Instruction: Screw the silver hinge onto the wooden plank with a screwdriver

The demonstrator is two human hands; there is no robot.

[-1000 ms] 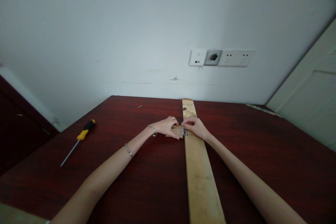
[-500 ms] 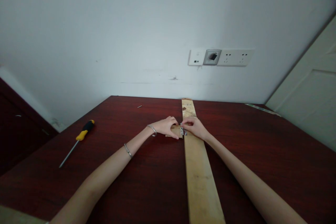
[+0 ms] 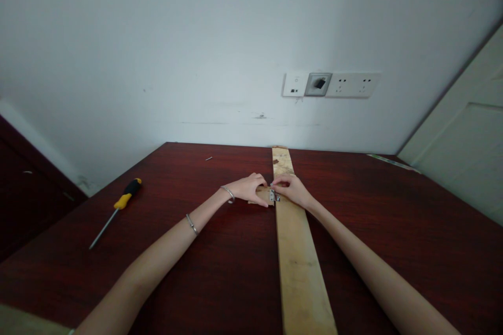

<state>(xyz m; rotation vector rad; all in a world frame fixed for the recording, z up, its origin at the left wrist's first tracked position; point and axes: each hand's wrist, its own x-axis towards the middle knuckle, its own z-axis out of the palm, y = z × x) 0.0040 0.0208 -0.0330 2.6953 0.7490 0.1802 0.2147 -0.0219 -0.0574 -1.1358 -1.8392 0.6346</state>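
Note:
A long pale wooden board [image 3: 301, 261] runs away from me across the dark red table [image 3: 220, 267]. Against its left edge lies a short wooden block [image 3: 264, 196], and a small metal hinge [image 3: 272, 196] spans the joint between the two. My left hand [image 3: 248, 188] grips the block, thumb on the near side and fingers on the far side. Over the hinge, my right hand [image 3: 290, 189] is closed in a pinch, with its fingertips at the hinge's far end. Whatever sits between those fingertips is too small to make out.
On the left of the table lies a yellow and black screwdriver [image 3: 122, 201]. A small screw or nail [image 3: 208, 158] rests near the back. Behind the table rises a white wall with sockets [image 3: 351, 85]. A thin strip [image 3: 393, 163] lies at the back right.

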